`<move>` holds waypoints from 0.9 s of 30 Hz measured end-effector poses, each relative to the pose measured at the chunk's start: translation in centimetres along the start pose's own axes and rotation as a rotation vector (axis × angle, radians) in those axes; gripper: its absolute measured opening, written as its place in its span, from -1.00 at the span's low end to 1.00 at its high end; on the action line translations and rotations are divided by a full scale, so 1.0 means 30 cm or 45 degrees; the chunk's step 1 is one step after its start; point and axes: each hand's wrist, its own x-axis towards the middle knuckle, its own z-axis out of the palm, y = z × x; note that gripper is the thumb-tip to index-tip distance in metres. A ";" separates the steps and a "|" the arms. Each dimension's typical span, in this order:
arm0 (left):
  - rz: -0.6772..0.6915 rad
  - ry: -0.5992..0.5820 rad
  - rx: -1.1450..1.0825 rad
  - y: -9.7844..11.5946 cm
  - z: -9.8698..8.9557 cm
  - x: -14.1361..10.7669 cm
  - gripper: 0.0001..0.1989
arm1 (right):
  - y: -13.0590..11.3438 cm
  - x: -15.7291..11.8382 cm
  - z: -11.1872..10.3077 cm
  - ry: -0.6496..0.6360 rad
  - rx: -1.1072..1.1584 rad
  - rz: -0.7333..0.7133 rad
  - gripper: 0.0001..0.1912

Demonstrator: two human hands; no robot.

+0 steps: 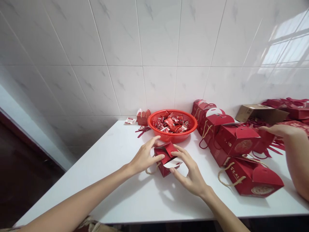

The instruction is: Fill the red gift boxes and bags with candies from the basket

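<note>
A small red gift box [164, 169] with a rope handle stands on the white table, its top flaps partly folded and one flap's white inside showing. My left hand [147, 156] lies against the box's left side and top, thumb over a flap. On the right side, my right hand [189, 170] has its fingers on the top flaps and its thumb by the white flap. Both hands are on the box, fingers bent round its flaps. Just behind it sits a red plastic basket [172, 138] full of red wrapped sweets [170, 123].
Several red gift boxes [238, 138] stand in a row at the right, one [256, 177] nearer the front. Another person's hand [280, 130] reaches in at the right, near a cardboard box [258, 113]. A tiled wall [159, 87] borders the white table [116, 145].
</note>
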 end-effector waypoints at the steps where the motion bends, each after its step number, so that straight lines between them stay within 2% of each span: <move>1: 0.030 -0.013 0.006 0.001 0.000 0.001 -0.49 | 0.005 0.003 -0.003 0.000 0.006 -0.002 -0.62; 4: 0.094 -0.043 0.052 0.002 0.004 0.001 -0.71 | 0.024 0.014 0.002 0.103 0.018 0.076 -0.64; 8: 0.109 -0.054 0.078 0.005 0.017 -0.004 -0.69 | 0.057 0.032 0.033 0.236 0.020 0.261 -0.50; 13: 0.106 -0.096 0.029 0.015 0.029 -0.009 -0.69 | 0.075 0.052 0.050 0.126 0.010 0.406 -0.33; 19: -0.064 -0.030 -0.021 0.021 0.066 0.002 -0.67 | 0.093 0.053 0.022 0.026 0.114 0.574 -0.14; 21: -0.081 -0.060 -0.055 0.014 0.073 0.004 -0.67 | 0.112 0.053 0.003 0.029 0.199 0.610 -0.15; 27: -0.149 -0.188 -0.186 -0.003 0.054 0.012 -0.67 | 0.147 0.086 -0.070 -0.010 0.415 0.747 -0.41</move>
